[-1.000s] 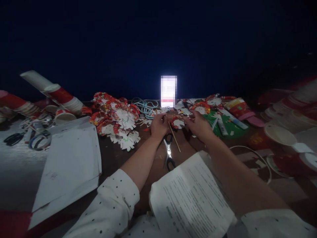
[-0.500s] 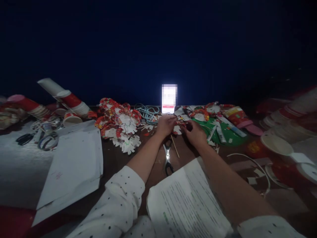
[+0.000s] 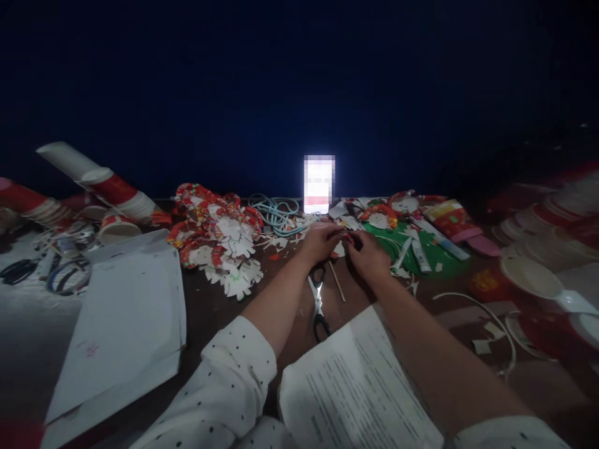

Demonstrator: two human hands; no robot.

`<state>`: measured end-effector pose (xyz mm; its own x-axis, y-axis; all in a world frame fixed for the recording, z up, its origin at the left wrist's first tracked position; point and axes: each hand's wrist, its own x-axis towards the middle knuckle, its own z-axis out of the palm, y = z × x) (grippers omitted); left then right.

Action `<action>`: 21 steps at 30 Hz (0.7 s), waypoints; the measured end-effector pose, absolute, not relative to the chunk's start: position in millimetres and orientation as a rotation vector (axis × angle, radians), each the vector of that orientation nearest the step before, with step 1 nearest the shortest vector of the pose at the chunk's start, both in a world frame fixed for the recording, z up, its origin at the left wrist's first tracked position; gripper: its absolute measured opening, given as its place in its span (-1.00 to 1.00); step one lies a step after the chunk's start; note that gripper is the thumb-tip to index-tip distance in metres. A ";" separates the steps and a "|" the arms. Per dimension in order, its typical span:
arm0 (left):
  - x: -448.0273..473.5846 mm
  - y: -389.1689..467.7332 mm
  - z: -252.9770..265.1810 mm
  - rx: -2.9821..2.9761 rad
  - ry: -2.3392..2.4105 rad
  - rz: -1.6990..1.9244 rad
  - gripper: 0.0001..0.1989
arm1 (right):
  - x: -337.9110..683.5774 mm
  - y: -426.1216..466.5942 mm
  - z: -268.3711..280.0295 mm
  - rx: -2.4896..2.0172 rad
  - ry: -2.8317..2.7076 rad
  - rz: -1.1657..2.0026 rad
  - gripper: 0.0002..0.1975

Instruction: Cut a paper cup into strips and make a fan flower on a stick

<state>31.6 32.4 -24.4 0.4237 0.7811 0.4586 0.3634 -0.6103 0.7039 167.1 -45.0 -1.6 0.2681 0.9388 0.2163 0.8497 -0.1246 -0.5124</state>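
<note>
Between one heap of red rings with white paper flowers (image 3: 236, 237) and one green mat (image 3: 384, 232), one pair of scissors (image 3: 318, 302) and one thin stick (image 3: 337, 282) are laid near the hands, with one lit screen (image 3: 319, 184) behind. One red-and-white piece (image 3: 339, 250) is pinched by the right hand (image 3: 369, 254) at mid-table; whether it is gripped by the bent left hand (image 3: 322, 243) cannot be told. Its long axis is hidden by the fingers.

Both forearms (image 3: 283, 299) stretch forward, curled hands (image 3: 322, 243) nearly meeting.
</note>
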 end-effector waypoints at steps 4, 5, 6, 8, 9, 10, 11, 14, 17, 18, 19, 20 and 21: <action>32.7 34.5 -27.4 2.220 0.971 1.067 -0.81 | 167.0 -45.7 -2.1 -1.994 -1.601 0.202 -0.70; 32.6 35.0 -27.7 2.230 0.977 1.057 -0.81 | 167.2 -45.9 -2.3 -1.995 -1.595 0.206 -0.70; 32.3 35.4 -27.8 2.240 0.986 1.044 -0.82 | 167.5 -45.9 -2.5 -1.996 -1.589 0.214 -0.69; 31.8 35.7 -27.7 2.253 1.007 1.019 -0.82 | 168.7 -45.5 -3.3 -1.990 -1.583 0.236 -0.70; 31.6 35.6 -27.6 2.254 1.016 1.011 -0.82 | 169.4 -45.1 -3.9 -1.981 -1.582 0.244 -0.70; 31.4 35.5 -27.4 2.254 1.019 1.006 -0.82 | 170.1 -44.7 -4.6 -1.971 -1.581 0.245 -0.70; 31.3 35.3 -27.2 2.252 1.017 1.003 -0.82 | 170.8 -44.2 -5.3 -1.960 -1.582 0.248 -0.70; 31.3 34.6 -26.6 2.244 1.003 1.015 -0.82 | 172.2 -43.0 -6.8 -1.943 -1.577 0.242 -0.66; 31.8 34.4 -26.3 2.237 0.999 1.020 -0.82 | 172.3 -42.0 -6.5 -1.904 -1.605 0.221 -0.64; 32.1 34.4 -26.1 2.235 1.000 1.019 -0.82 | 172.1 -41.6 -6.1 -1.896 -1.617 0.212 -0.64; 32.4 34.3 -26.0 2.231 1.005 1.021 -0.82 | 171.9 -41.2 -5.5 -1.898 -1.626 0.207 -0.64; 32.7 34.2 -25.8 2.227 1.013 1.025 -0.82 | 171.6 -40.7 -4.8 -1.911 -1.631 0.208 -0.64; 33.0 33.9 -25.6 2.223 1.019 1.029 -0.82 | 171.2 -40.3 -4.1 -1.928 -1.632 0.210 -0.64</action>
